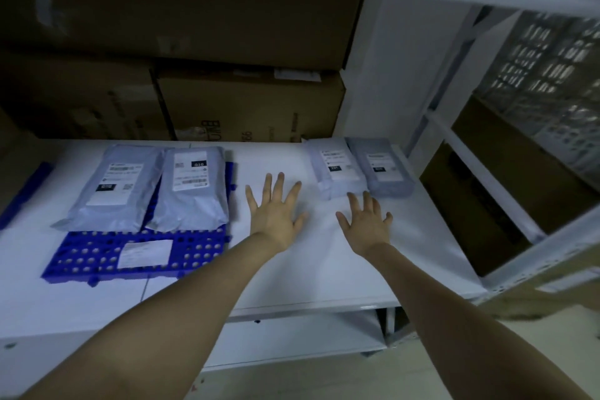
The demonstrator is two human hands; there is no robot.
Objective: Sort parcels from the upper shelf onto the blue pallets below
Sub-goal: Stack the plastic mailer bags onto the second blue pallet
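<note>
On the white shelf (292, 273), the blue pallet (87, 258) at the left edge holds two parcels (113, 185). An unsorted pair (339, 169) lies at the right rear corner, so roughly half seems done. The left hand (276, 213) and right hand (367, 226) are spread open and empty, the right nearest that pair.

Glossy plastic parcels (191, 187), perforated plastic pallet (97, 256)

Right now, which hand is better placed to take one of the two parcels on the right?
Right. The right hand, open, reaches just short of the paler parcel; the left hand, also open, lies further left, towards the blue pallet.
</note>
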